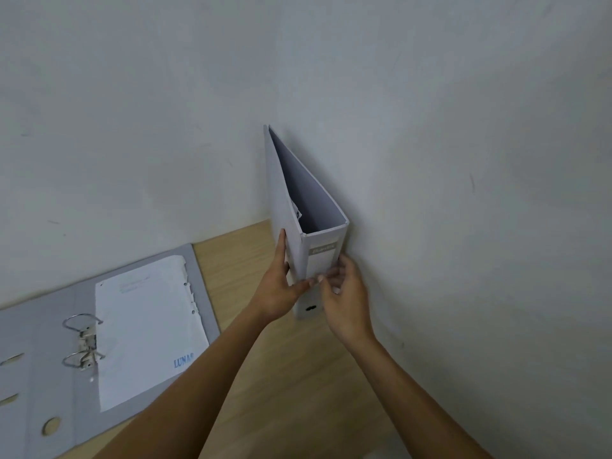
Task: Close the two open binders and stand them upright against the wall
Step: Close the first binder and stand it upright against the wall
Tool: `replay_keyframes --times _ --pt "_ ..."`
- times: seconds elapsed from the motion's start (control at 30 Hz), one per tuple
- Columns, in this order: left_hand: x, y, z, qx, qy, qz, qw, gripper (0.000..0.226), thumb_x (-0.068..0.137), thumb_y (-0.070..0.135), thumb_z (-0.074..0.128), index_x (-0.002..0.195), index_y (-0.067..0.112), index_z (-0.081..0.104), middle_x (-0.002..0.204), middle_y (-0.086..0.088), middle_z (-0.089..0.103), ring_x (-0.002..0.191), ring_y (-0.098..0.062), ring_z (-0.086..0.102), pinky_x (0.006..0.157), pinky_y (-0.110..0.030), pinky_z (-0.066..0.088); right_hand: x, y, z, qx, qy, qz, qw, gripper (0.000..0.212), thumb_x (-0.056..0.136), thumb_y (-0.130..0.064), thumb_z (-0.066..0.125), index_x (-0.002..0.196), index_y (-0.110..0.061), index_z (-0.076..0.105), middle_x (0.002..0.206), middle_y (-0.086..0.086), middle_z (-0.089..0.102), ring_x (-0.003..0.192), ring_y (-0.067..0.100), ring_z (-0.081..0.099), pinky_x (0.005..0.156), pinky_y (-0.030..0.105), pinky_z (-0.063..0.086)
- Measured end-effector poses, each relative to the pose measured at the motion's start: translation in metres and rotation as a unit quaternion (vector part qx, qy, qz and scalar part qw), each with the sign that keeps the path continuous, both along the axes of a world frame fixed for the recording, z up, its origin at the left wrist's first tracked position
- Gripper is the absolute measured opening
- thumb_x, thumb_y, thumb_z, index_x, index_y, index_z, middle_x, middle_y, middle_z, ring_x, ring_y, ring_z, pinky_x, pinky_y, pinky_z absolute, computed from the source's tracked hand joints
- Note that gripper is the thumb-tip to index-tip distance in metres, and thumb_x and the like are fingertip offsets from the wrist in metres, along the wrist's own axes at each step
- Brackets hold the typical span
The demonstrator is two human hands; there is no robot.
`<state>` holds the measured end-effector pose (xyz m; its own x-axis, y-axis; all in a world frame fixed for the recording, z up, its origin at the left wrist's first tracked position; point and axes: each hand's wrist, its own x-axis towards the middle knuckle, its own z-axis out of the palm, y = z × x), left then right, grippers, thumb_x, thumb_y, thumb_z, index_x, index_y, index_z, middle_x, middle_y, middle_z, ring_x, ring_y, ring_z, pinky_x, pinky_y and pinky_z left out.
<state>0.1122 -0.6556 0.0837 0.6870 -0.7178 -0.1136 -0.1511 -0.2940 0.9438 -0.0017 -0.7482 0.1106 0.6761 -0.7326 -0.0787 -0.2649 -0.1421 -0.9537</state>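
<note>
A closed grey binder (291, 193) stands upright on the wooden table (298, 376), in the corner where two walls meet, its labelled spine facing me. My left hand (280, 289) grips its left cover and spine edge. My right hand (344, 289) holds the spine's lower right side, fingertips on the label. A second grey binder (53, 369) lies open and flat at the left, its metal rings (82, 342) closed and a white sheet (149, 329) on its right half.
The white wall (165, 111) runs behind the table, and a side wall (480, 226) borders the table on the right. Bare wood shows between the open binder and the standing one.
</note>
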Motion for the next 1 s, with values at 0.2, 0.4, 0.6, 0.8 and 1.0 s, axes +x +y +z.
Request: replay_keyframes --times 0.2,0.4,0.6,0.8,1.0 --pt "0.015 -0.023 0.002 0.015 -0.008 0.011 1.000 0.112 0.091 0.019 0.073 0.161 0.031 -0.014 0.168 0.007 0.019 0.151 -0.023 0.030 0.114 -0.040 0.040 0.002 -0.010 -0.006 0.028 -0.017 -0.003 0.999 0.057 0.096 -0.002 0.058 0.148 -0.017 0.041 0.138 -0.001 0.055 0.127 0.011 0.059 0.100 0.021 0.053" --pt "0.022 -0.033 0.001 0.025 -0.025 0.026 0.999 0.106 0.093 0.022 0.069 0.161 0.031 -0.011 0.169 0.005 0.021 0.151 -0.026 0.033 0.116 -0.050 0.040 0.007 -0.020 -0.013 -0.004 0.003 0.047 0.999 0.063 0.094 0.002 0.056 0.150 -0.022 0.039 0.154 -0.003 0.046 0.139 0.014 0.050 0.103 0.022 0.048" --pt "0.022 -0.034 0.000 0.033 -0.027 0.031 0.999 0.105 0.093 0.022 0.070 0.162 0.030 -0.009 0.169 0.004 0.020 0.152 -0.025 0.031 0.118 -0.051 0.037 0.006 -0.023 -0.021 -0.011 0.010 0.056 0.998 0.065 0.093 0.003 0.058 0.149 -0.023 0.039 0.154 -0.002 0.046 0.139 0.016 0.049 0.105 0.028 0.050" --pt "0.023 -0.027 0.003 0.071 -0.020 0.057 0.996 0.097 0.090 0.019 0.074 0.163 0.021 0.010 0.164 -0.003 0.034 0.142 -0.030 0.047 0.106 -0.038 0.048 0.003 -0.027 -0.017 0.022 0.020 0.064 0.998 0.064 0.093 0.003 0.059 0.149 -0.022 0.040 0.148 -0.004 0.051 0.130 0.014 0.055 0.089 0.012 0.051" --pt "0.021 -0.003 0.007 0.101 -0.006 0.059 0.993 0.072 0.095 0.013 0.066 0.158 0.022 0.031 0.155 -0.003 0.049 0.104 -0.011 0.066 0.069 -0.014 0.054 0.000 -0.024 -0.018 0.024 0.037 0.070 0.997 0.053 0.093 0.002 0.058 0.140 -0.023 0.052 0.135 -0.003 0.060 0.119 0.012 0.060 0.086 0.011 0.047"
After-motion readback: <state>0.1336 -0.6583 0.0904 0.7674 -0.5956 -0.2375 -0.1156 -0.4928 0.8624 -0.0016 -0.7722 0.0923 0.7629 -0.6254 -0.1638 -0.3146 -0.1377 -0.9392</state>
